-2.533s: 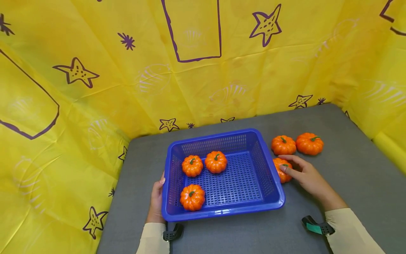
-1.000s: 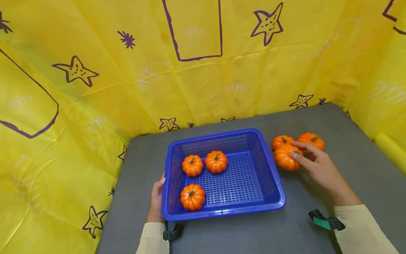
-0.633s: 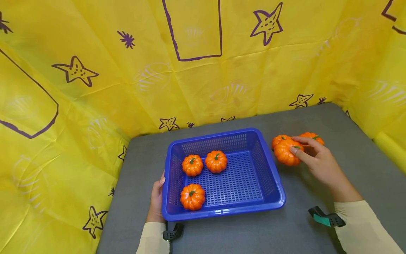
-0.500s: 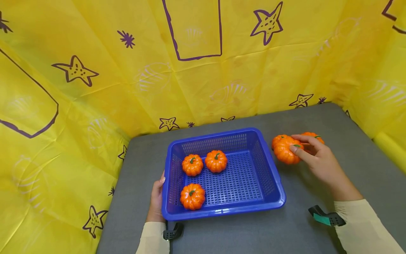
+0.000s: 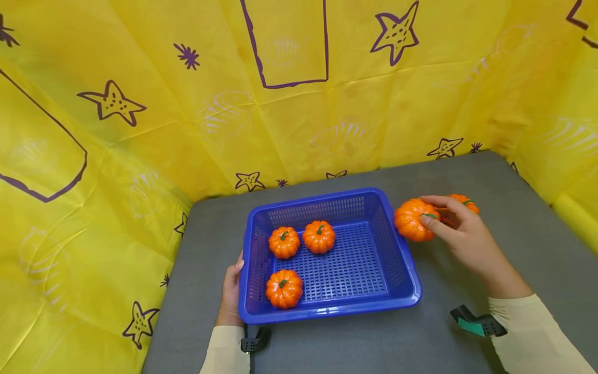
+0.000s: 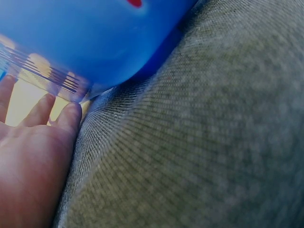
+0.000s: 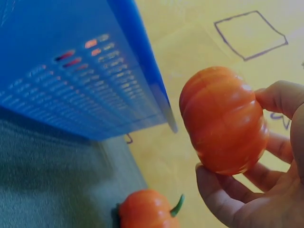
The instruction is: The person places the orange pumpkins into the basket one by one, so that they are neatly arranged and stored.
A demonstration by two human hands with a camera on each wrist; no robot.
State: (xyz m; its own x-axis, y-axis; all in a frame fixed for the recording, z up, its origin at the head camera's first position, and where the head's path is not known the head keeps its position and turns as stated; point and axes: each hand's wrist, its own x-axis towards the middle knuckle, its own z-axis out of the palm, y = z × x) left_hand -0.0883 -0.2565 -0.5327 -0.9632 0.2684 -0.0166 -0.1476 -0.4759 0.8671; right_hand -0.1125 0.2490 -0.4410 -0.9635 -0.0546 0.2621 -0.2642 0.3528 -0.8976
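In the head view my right hand (image 5: 460, 234) holds a small orange pumpkin (image 5: 413, 221) with a green stem, beside the right rim of a blue plastic basket (image 5: 327, 312). The right wrist view shows this pumpkin (image 7: 223, 121) between thumb and fingers, raised beside the basket's perforated wall (image 7: 71, 78). My left hand (image 5: 230, 293) rests against the basket's left side, thumb at the rim. In the left wrist view its fingers (image 6: 40, 111) spread against the slotted wall. Inside the basket sit three pumpkins (image 5: 284, 289), toward the left.
Behind my right fingers another pumpkin (image 5: 467, 203) stands on the grey table (image 5: 336, 348), partly covered. In the right wrist view a pumpkin (image 7: 147, 209) rests below the held one. A yellow cloth (image 5: 289, 119) with sea drawings hangs around the table.
My right hand has lifted the pumpkin off the table beside the basket, moved it away from me, then slightly left toward the rim. It now covers the pumpkin behind. My left hand has stayed put.
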